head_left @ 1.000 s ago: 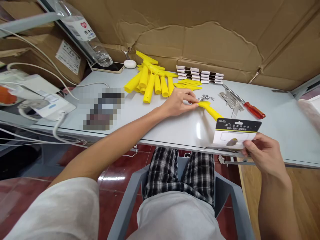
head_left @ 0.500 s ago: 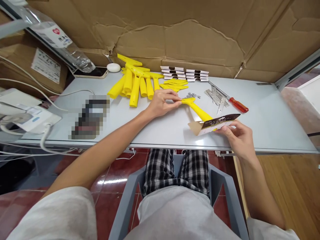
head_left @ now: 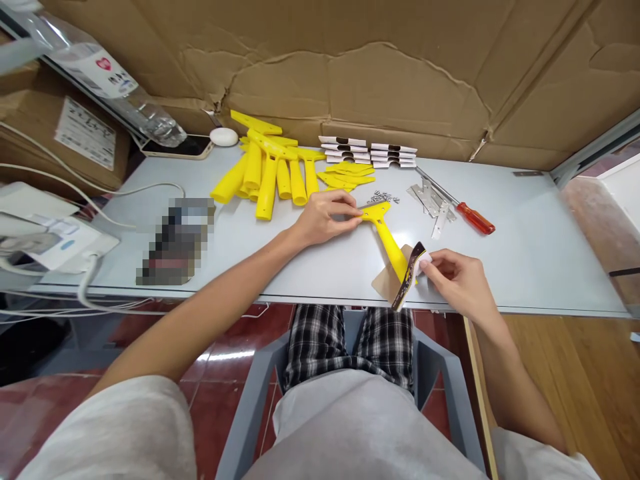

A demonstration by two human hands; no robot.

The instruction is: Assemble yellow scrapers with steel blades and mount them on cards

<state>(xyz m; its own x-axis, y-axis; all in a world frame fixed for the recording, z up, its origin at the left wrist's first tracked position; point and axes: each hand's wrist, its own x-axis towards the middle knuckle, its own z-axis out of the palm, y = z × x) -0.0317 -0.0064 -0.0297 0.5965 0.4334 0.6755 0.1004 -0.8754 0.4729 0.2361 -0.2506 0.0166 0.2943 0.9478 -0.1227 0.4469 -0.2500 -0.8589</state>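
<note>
My left hand (head_left: 333, 217) pinches the left end of the wide head of a yellow scraper (head_left: 389, 243). The scraper's handle slants down to the right, toward the desk's front edge. Around the lower handle sits a folded cardboard sleeve (head_left: 411, 275), dark and white outside and plain brown inside. My right hand (head_left: 457, 277) grips the sleeve's right edge between thumb and fingers. Just behind the scraper head lies a small heap of screws (head_left: 384, 198). Flat metal blades (head_left: 431, 203) are spread to the right of it.
Several yellow scraper handles (head_left: 270, 177) are piled at the back, beside flat yellow pieces (head_left: 347, 177) and stacked folded cardboard sleeves (head_left: 393, 157). A red-handled screwdriver (head_left: 475, 217) lies right. On the left are a pixelated item (head_left: 177, 241), a power strip (head_left: 60, 233) and a plastic bottle (head_left: 115, 80).
The handle has swung down and toward me, now steeper. My right hand and the cardboard sleeve have moved down and left, and the sleeve has turned. My left hand keeps its pinch.
</note>
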